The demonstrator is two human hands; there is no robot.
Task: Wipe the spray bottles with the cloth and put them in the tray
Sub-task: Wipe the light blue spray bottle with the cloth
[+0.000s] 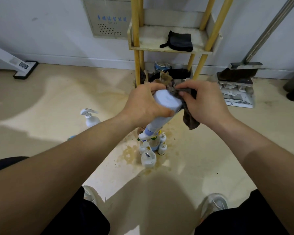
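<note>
1 bottle [166, 100] upturned — gripped, 1 cloth [190, 120] pinched

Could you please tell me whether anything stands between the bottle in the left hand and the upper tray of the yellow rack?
Nothing visible blocks the way from the bottle in the left hand up to the tray. A black cloth lies on the tray's right half; the left half is bare.

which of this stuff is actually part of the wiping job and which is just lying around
Job in hand:
- held spray bottle, gripped by the left hand
- brown cloth, in the right hand
- lone spray bottle on the floor
- bottle cluster on the floor

Lying about:
- black cloth on the rack shelf
- dustpan
</note>
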